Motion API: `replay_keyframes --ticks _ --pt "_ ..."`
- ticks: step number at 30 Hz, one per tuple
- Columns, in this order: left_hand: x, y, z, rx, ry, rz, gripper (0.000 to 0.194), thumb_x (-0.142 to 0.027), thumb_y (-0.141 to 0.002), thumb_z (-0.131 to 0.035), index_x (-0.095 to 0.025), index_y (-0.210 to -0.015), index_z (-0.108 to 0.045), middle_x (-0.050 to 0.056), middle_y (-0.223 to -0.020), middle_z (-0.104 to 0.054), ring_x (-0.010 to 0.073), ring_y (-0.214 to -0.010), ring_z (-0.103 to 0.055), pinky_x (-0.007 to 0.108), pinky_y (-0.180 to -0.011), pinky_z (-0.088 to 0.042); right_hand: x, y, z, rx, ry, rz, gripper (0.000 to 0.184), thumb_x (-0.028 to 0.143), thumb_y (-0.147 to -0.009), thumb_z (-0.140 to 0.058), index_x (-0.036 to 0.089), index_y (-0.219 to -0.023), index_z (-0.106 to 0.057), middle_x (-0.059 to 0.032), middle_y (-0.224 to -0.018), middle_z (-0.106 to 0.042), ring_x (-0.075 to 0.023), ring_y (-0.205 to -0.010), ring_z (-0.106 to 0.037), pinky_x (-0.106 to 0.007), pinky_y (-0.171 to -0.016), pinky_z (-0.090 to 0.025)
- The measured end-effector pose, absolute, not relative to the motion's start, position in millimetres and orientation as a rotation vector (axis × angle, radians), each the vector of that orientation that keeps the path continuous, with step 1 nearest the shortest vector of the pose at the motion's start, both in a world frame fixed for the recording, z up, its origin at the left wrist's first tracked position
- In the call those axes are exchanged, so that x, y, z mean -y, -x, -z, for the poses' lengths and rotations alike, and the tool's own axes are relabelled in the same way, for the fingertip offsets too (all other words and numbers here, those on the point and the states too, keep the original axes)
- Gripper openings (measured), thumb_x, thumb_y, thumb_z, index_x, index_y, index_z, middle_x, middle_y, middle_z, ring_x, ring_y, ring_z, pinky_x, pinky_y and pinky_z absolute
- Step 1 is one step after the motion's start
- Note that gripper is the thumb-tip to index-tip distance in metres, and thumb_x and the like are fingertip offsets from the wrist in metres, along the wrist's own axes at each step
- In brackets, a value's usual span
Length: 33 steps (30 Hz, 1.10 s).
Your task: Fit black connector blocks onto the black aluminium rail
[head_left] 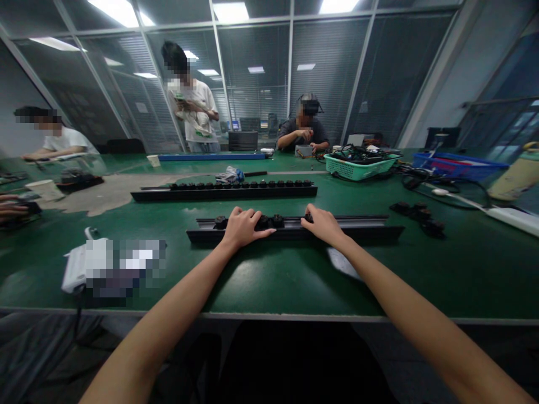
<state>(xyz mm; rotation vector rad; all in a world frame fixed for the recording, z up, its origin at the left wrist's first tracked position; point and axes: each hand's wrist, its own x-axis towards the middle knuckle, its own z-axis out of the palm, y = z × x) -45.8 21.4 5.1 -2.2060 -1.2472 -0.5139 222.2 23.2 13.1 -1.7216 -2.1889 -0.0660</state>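
A long black rail [362, 229] lies across the green table [269, 280] in front of me, with several black socket modules [269, 221] seated in its left half. My left hand [243, 226] rests flat on the rail, fingers stretched out over the modules. My right hand [322, 223] lies on the rail just right of the modules, its fingertips pressed on the last module, fingers curled down. A second black rail [223, 192], filled with a row of modules, lies farther back.
Loose black modules [419, 216] sit to the right. A green basket [360, 165] of cables and a blue tray [458, 165] stand at the back right. A white device [78, 266] lies at the left front. Other people work at the far and left sides.
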Motion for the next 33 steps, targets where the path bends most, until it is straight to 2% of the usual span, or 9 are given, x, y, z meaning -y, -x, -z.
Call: replay_keyframes --ticks 4,24,33 --pt "-21 46 -6 1.246 2.21 0.515 0.064 -0.077 -0.086 -0.041 -0.019 -0.095 -0.066 0.011 -0.089 -0.068 0.0242 -0.078 -0.061 0.041 -0.083 -0.036 -23 -226 -12 2.218 1.66 0.074 0.024 0.04 -0.094 -0.047 0.02 -0.106 -0.054 -0.0091 -0.099 -0.07 -0.023 -0.09 -0.064 -0.03 -0.075 -0.037" --pt "-21 45 -8 1.224 2.197 0.51 0.064 -0.076 -0.087 -0.039 -0.019 -0.096 -0.067 0.01 -0.087 -0.068 0.0234 -0.077 -0.061 0.041 -0.084 -0.036 -31 -258 -21 2.181 1.885 -0.011 0.025 0.041 -0.089 -0.052 0.023 -0.106 -0.055 -0.0083 -0.095 -0.071 -0.0234 -0.083 -0.063 -0.028 -0.064 -0.033" --pt "-21 45 -8 1.218 2.199 0.508 0.066 -0.076 -0.087 -0.038 -0.017 -0.096 -0.067 0.011 -0.086 -0.067 0.0236 -0.075 -0.06 0.041 -0.083 -0.036 -41 -271 -21 2.437 1.732 -0.006 0.025 0.038 -0.095 -0.046 0.017 -0.11 -0.05 -0.0122 -0.097 -0.071 -0.0236 -0.084 -0.064 -0.028 -0.069 -0.036"
